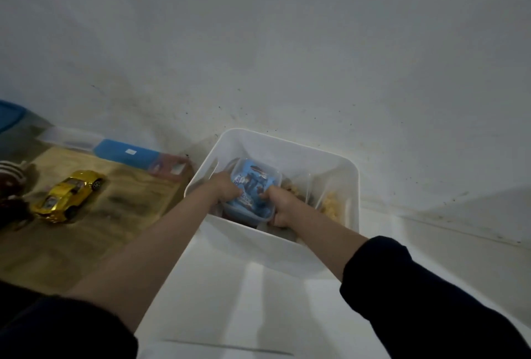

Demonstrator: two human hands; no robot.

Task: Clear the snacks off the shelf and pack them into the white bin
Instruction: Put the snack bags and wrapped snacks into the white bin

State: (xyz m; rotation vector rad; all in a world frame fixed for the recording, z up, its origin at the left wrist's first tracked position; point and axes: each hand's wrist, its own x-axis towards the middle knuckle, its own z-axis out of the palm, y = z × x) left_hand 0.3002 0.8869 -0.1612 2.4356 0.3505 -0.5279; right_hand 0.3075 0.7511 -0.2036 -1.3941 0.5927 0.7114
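A white bin (pixel 290 149) stands against the wall at the centre. Inside it, a clear plastic tub of blue-wrapped snacks (pixel 253 186) is held from both sides. My left hand (pixel 225 189) grips the tub's left edge and my right hand (pixel 283 206) grips its right, near corner. To the right inside the bin lie more clear containers, one with dark snacks (pixel 296 189) and one with yellowish snacks (pixel 333 203). The bottom of the bin is mostly hidden by the tub and my hands.
To the left is a wooden shelf surface (pixel 129 195) with a gold toy car (pixel 67 196), a striped object (pixel 11 172) at the far left, and blue-lidded boxes (pixel 126 153) along the wall. A white surface (pixel 258 301) lies below the bin.
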